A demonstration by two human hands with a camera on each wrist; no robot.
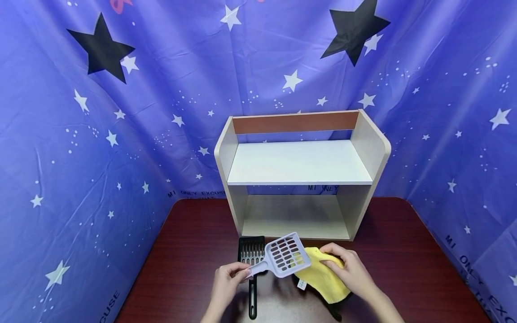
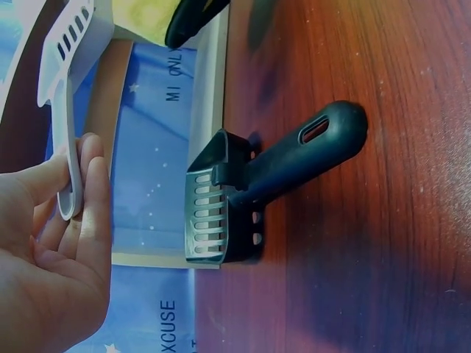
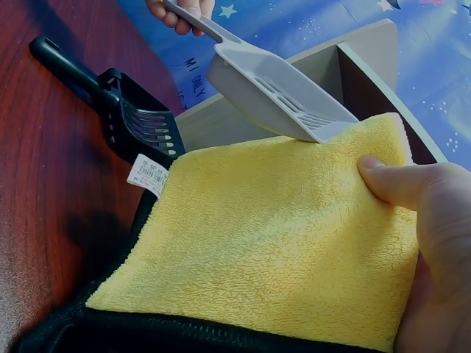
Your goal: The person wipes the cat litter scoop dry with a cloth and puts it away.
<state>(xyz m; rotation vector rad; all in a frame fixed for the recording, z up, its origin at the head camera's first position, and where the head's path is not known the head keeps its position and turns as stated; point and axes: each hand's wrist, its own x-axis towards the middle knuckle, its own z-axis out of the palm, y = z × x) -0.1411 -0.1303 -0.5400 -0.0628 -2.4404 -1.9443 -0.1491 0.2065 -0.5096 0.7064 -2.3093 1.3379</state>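
Between the hands (image 1: 227, 283) (image 1: 352, 270): pale scoop (image 1: 285, 256), yellow cloth (image 1: 325, 279).

Booth-like space: starry drapes (image 1: 194, 58) around table (image 1: 194, 251)

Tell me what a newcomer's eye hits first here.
Probably the bright yellow cloth gripped in the right hand, nearer the camera than the shelf unit. Next, the pale slotted scoop in the left hand, with a black scoop lying on the red-brown table nearby. Behind everything hangs a vivid blue star-print backdrop.
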